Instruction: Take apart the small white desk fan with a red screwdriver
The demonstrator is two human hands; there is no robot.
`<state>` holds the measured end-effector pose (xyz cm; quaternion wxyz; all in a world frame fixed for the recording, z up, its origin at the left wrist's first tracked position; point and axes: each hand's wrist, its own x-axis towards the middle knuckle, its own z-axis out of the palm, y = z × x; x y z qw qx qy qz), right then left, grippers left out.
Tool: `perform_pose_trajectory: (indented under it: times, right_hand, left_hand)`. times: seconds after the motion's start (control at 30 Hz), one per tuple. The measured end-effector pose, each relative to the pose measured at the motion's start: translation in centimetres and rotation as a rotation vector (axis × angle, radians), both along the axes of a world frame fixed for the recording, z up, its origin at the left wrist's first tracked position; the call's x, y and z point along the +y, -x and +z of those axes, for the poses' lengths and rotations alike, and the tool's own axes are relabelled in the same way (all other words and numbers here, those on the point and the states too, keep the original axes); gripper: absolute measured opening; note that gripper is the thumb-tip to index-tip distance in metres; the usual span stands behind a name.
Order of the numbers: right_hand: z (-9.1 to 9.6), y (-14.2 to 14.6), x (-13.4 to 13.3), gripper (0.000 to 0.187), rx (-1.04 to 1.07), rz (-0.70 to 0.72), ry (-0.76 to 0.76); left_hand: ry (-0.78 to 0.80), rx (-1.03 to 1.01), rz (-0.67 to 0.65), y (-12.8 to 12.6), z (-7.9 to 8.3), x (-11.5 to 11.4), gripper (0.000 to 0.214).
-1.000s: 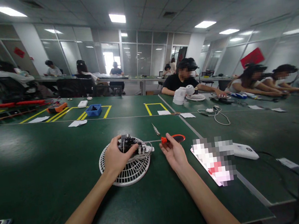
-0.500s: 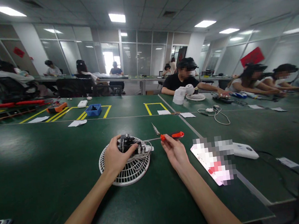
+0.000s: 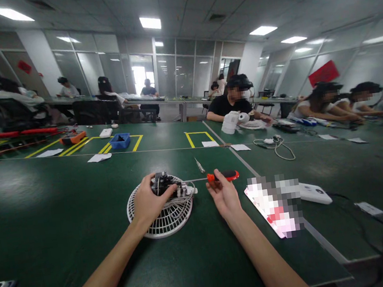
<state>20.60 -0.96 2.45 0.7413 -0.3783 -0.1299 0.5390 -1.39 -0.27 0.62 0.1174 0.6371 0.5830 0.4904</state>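
A round white fan grille (image 3: 166, 222) lies on the green table, with a black fan motor (image 3: 163, 183) and grey wires on top of it. My left hand (image 3: 149, 200) is wrapped round the motor, thumb across its near side. In my right hand (image 3: 224, 193) is a screwdriver (image 3: 229, 175) with a red and black handle, gripped between thumb and fingers. Its shaft points left and reaches the motor's right side; the exact contact of the tip is hidden. A second small screwdriver (image 3: 199, 166) with a clear handle lies just beyond my right hand.
To the right lie a lit phone (image 3: 267, 211) and a white device (image 3: 314, 192) with a black cable. Farther back are a blue bin (image 3: 120, 141), an orange meter (image 3: 72, 138) and a coiled cable (image 3: 276, 144). A co-worker (image 3: 231, 100) sits across the table.
My right hand's fingers have shifted on the screwdriver, and the handle has turned and moved slightly right. My left hand and the motor have stayed put. The co-worker's arm has drawn in.
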Motion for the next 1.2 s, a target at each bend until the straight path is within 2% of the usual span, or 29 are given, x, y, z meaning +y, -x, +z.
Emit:
perform_pose_trajectory:
  times: [0.13, 0.43, 0.8, 1.03, 1.2]
  right_hand:
    - [-0.03, -0.04, 0.07, 0.028, -0.009, 0.006, 0.034]
    - [0.10, -0.31, 0.22, 0.029, 0.021, -0.021, -0.099]
    - [0.30, 0.11, 0.06, 0.023, 0.046, 0.010, -0.006]
    - [0.48, 0.27, 0.01, 0.024, 0.065, -0.011, -0.005]
    - [0.15, 0.35, 0.00, 0.013, -0.010, -0.029, -0.043]
  left_hand:
    - [0.001, 0.007, 0.004, 0.04, -0.02, 0.02, 0.070]
    - [0.006, 0.007, 0.008, 0.12, -0.13, 0.14, 0.072]
    - [-0.008, 0.002, -0.005, 0.01, 0.05, -0.02, 0.068]
    - [-0.009, 0.021, 0.002, 0.01, 0.00, 0.13, 0.070]
    - [-0.017, 0.026, 0.012, 0.04, -0.08, 0.06, 0.070]
